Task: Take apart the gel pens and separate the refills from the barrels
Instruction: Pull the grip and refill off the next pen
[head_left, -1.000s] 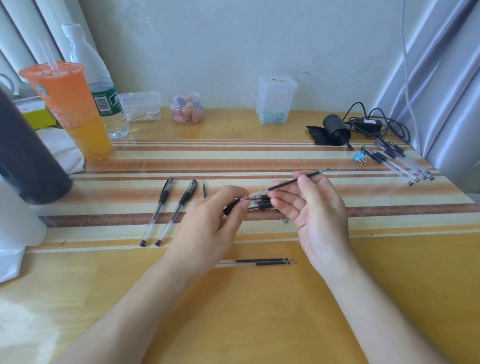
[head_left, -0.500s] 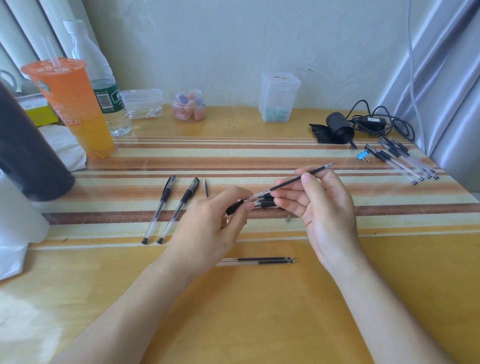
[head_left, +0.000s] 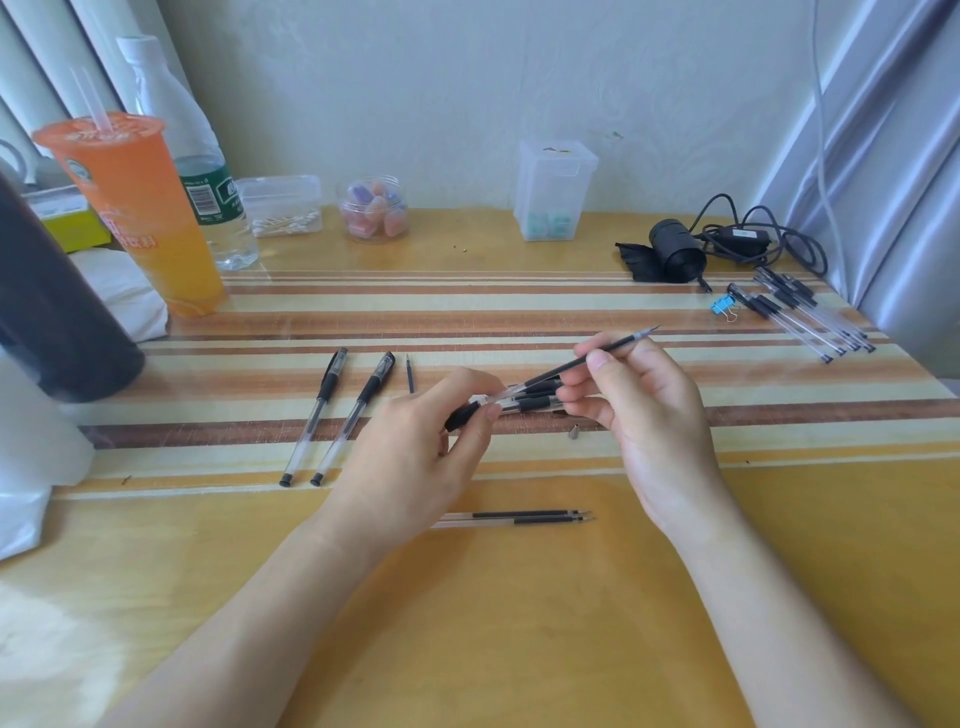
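Your right hand (head_left: 649, 426) pinches the refill (head_left: 623, 343) between thumb and fingers and has drawn it a little further out of the barrel (head_left: 462, 415). Your left hand (head_left: 415, 457) grips that barrel above the striped table (head_left: 519, 306). The refill's tail still looks to be inside, so this pen is not yet apart. 2 freed refills (head_left: 519, 517) lie near you, and 2 whole pens (head_left: 352, 418) wait at left.

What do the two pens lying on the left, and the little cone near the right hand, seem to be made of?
The two pens: clear glossy plastic barrels, since what lies beneath shows through; the black sections look matte, perhaps rubber. The little cone: probably metal, grey with a dull shine, but too small to be sure.
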